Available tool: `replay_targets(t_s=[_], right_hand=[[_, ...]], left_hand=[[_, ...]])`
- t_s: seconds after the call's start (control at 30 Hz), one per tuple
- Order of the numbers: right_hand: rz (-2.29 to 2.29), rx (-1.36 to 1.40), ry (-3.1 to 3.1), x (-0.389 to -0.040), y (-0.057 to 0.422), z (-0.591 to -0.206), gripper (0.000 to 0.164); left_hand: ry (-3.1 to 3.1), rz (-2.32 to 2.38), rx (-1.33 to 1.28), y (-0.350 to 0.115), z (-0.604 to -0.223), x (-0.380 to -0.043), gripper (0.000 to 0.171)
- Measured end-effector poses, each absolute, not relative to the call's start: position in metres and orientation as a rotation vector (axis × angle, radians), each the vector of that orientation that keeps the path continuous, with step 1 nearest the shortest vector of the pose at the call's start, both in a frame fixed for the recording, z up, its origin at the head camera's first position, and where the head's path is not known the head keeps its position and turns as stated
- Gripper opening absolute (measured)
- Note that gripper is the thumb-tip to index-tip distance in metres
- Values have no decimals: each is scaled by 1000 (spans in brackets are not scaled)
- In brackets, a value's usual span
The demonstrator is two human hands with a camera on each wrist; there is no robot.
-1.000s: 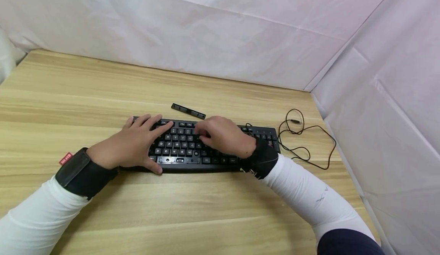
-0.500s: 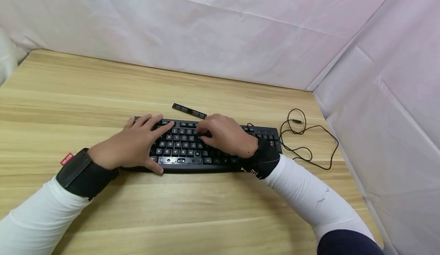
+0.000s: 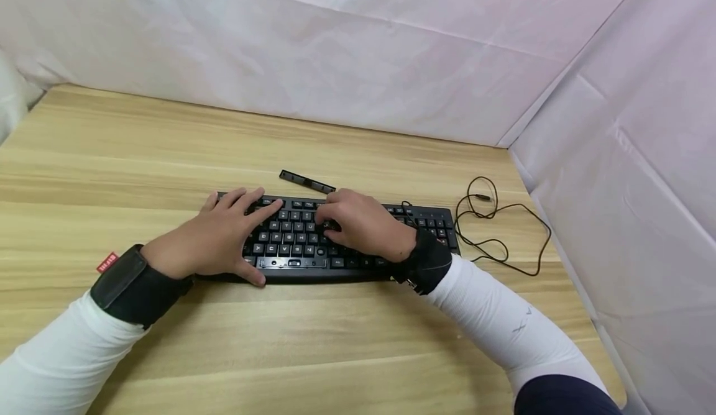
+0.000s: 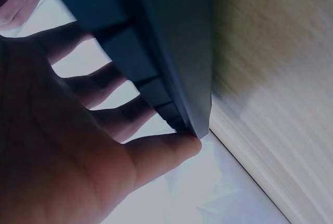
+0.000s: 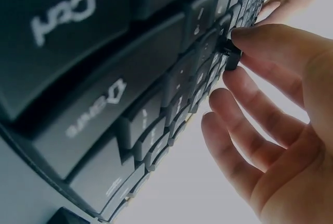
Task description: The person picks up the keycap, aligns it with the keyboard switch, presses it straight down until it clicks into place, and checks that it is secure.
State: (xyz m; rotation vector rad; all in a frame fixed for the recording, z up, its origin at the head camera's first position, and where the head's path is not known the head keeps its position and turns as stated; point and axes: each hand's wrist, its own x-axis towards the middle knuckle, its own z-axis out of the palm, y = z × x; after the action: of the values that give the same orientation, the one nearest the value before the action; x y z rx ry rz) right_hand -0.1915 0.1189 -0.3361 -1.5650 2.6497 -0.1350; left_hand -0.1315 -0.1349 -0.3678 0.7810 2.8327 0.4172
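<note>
Small black piece (image 5: 233, 61), perhaps a keycap

On the desk (image 3: 335, 340), a bar (image 3: 307, 181) lies just behind the keyboard (image 3: 296, 274); a cable (image 3: 483, 197) lies near the right edge.

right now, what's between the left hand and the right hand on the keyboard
In the head view, rows of dark keys with pale markings, part of the keyboard, lie between the left hand and the right hand.
</note>
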Motion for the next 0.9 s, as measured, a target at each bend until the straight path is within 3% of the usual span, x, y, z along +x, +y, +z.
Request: replay_targets(t_s=[0.9], right_hand=[[-187,-1583,2592,-163,115,-344,14]], left_hand=[[2835,420,762,-135,-370,-131,127]])
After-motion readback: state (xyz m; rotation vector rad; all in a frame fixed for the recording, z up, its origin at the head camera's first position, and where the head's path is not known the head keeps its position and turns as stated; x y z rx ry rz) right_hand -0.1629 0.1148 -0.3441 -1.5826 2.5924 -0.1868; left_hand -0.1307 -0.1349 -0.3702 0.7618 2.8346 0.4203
